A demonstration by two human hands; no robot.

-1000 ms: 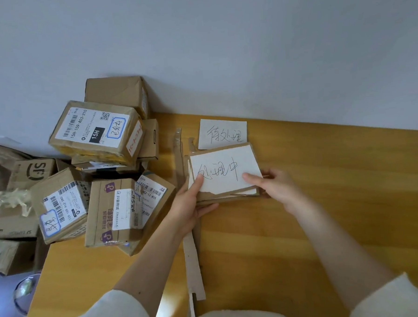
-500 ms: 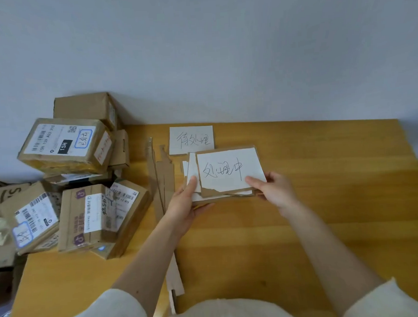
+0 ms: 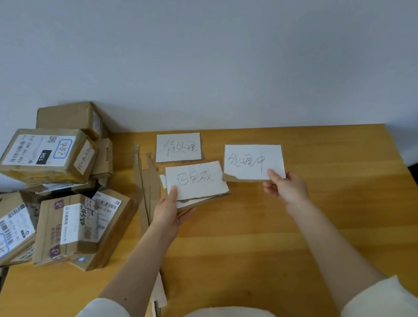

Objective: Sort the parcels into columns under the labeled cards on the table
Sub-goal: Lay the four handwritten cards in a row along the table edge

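Nearest me, my left hand has its fingers curled under a small stack of cards, thumb pressed on top, just off the surface left of centre. My right hand pinches the corner of another card, held toward the middle. Beyond them a third card lies flat by the far edge. The parcels sit heaped at the far-left corner.

table wood | on it: parcels, card, cardboard strips
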